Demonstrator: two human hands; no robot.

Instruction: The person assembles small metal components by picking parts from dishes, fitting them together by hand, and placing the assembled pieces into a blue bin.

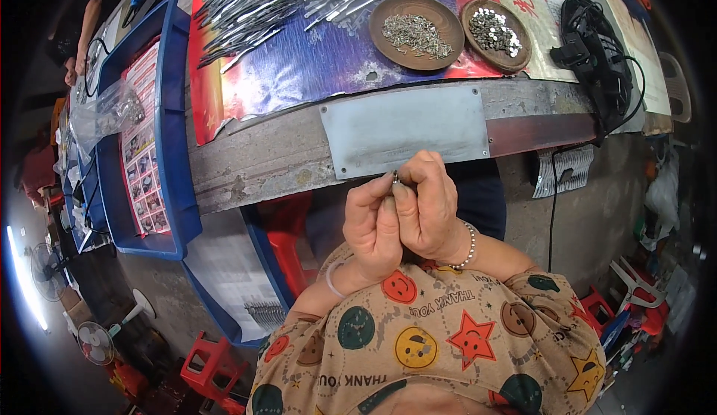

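My left hand (372, 225) and my right hand (429, 207) meet in front of my chest, at the near edge of the bench. Thumbs and forefingers of both are pinched together around a tiny dark metal piece (395, 178); its kind is too small to make out. Just beyond the fingertips lies a pale metal plate (403, 128) fixed to the bench edge. Past it stand a brown round dish of small metal pins (417, 34) and a smaller dish of little round metal parts (493, 30).
Many long, thin metal pieces (254, 12) lie heaped at the far left. A blue tray (173, 116) stands at the left with printed sheets and a plastic bag. Black corded gear (594, 49) sits at the right. Red stools (213, 366) are on the floor. Another person's arm (88, 30) shows far left.
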